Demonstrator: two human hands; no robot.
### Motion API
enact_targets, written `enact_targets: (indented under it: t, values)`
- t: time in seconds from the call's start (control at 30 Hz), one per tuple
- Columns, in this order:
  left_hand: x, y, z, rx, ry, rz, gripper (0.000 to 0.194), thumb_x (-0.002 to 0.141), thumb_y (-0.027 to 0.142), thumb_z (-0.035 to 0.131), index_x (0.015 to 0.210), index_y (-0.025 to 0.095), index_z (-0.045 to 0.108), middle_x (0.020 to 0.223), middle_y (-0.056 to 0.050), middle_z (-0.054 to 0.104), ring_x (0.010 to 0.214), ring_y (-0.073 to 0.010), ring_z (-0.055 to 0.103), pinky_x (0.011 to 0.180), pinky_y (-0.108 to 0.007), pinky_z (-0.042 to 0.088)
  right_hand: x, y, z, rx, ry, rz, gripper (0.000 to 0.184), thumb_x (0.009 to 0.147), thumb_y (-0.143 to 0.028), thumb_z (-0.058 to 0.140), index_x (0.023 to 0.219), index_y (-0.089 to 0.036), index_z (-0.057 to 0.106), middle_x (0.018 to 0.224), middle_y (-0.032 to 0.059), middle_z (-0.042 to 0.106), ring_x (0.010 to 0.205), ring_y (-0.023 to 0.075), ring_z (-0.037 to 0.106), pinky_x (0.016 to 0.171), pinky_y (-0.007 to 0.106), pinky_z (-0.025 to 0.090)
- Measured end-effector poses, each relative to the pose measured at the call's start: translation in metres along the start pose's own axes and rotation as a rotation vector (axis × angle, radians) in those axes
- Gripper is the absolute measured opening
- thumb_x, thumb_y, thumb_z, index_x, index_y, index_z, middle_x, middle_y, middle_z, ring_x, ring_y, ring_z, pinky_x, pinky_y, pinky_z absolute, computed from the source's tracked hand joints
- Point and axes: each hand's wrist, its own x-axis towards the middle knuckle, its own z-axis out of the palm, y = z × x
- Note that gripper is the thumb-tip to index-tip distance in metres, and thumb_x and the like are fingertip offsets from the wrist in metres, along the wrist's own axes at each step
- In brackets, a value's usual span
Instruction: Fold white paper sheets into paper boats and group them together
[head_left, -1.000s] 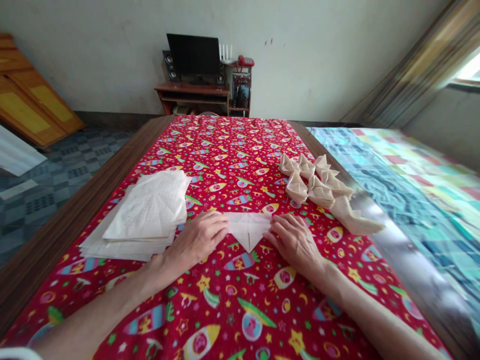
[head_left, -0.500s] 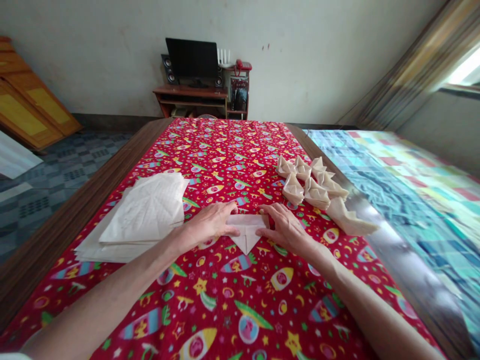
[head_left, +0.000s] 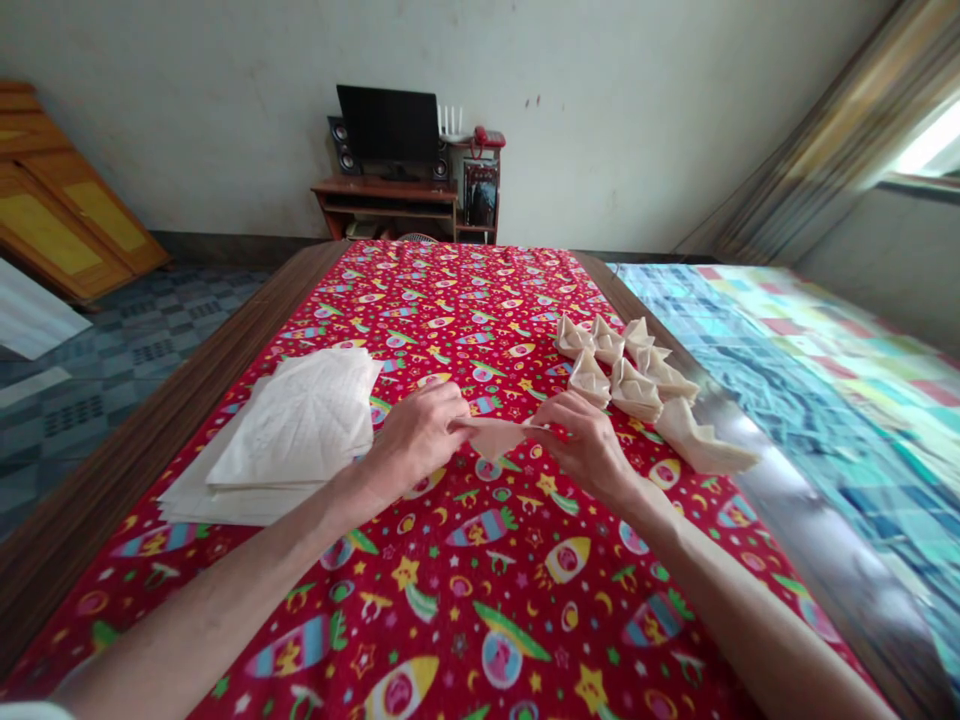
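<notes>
We observe a wooden table point(head_left: 150, 450) covered by a red cloth point(head_left: 420, 640) printed with rockets and stars. A patchwork bedspread point(head_left: 787, 400) lies well to the right of the right hand, and a desk point(head_left: 382, 195) with a monitor point(head_left: 388, 125) stands far beyond both hands. Left of the left hand point(head_left: 424, 435) and just beside it lies a stack of ruled paper sheets point(head_left: 292, 430). Beyond the right hand point(head_left: 585, 445) and to its right sits a cluster of folded paper boats point(head_left: 622, 385), about seven pieces.

Note the change: a moment ago, both hands lay spread and pressed down on the folded paper sheet point(head_left: 491, 435), which rested flat on the cloth. We now find that sheet lifted clear of the cloth, held between the hands. The hands are no longer spread. The left hand pinches the sheet's left end between thumb and curled fingers, and the right hand pinches its right end likewise. The fingers partly hide each point of contact.
</notes>
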Motion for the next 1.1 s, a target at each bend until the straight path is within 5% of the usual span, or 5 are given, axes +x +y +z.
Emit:
enact_targets:
  t: [0.13, 0.43, 0.67, 0.83, 1.1]
  values:
    - [-0.010, 0.006, -0.008, 0.253, 0.263, 0.159, 0.015, 0.086, 0.013, 0.052, 0.074, 0.018, 0.059, 0.080, -0.004, 0.059, 0.084, -0.0203, 0.052, 0.073, -0.032, 0.042, 0.000, -0.007, -0.002, -0.285, 0.027, -0.173, 0.018, 0.092, -0.021, 0.046, 0.082, -0.021, 0.061, 0.088, 0.0064, 0.063, 0.082, 0.0191, 0.052, 0.073, 0.034, 0.041]
    - [-0.046, 0.005, 0.015, 0.439, -0.018, 0.249, 0.014, 0.090, 0.014, 0.048, 0.087, 0.017, 0.061, 0.087, -0.004, 0.059, 0.084, -0.0223, 0.052, 0.073, -0.037, 0.041, -0.023, -0.009, 0.012, -0.452, -0.196, -0.355, 0.026, 0.096, -0.016, 0.038, 0.080, -0.015, 0.059, 0.089, 0.0086, 0.061, 0.082, 0.0190, 0.048, 0.068, 0.032, 0.040]
    - [-0.065, 0.008, 0.014, 0.384, -0.073, 0.244, 0.025, 0.090, 0.012, 0.048, 0.114, 0.014, 0.056, 0.104, -0.007, 0.061, 0.095, -0.0232, 0.053, 0.081, -0.038, 0.043, -0.034, -0.011, 0.010, -0.369, -0.275, -0.278, 0.021, 0.095, -0.017, 0.040, 0.093, -0.014, 0.060, 0.096, 0.0101, 0.061, 0.089, 0.0205, 0.050, 0.075, 0.033, 0.045]
    - [-0.068, 0.004, 0.022, 0.121, -0.039, 0.249, 0.016, 0.091, 0.013, 0.048, 0.102, 0.016, 0.060, 0.100, -0.005, 0.060, 0.095, -0.0205, 0.053, 0.085, -0.034, 0.044, -0.040, -0.011, 0.008, -0.274, -0.253, -0.211, 0.020, 0.094, -0.022, 0.044, 0.100, -0.015, 0.062, 0.096, 0.0101, 0.062, 0.089, 0.0198, 0.053, 0.074, 0.032, 0.047]
    - [-0.058, -0.011, 0.034, -0.179, 0.024, -0.077, 0.013, 0.089, 0.021, 0.055, 0.078, 0.017, 0.060, 0.079, -0.002, 0.060, 0.077, -0.0152, 0.058, 0.069, -0.025, 0.044, -0.034, -0.001, 0.014, 0.037, -0.141, 0.142, 0.020, 0.092, -0.026, 0.050, 0.082, -0.019, 0.066, 0.078, 0.0034, 0.062, 0.070, 0.0136, 0.057, 0.063, 0.024, 0.045]
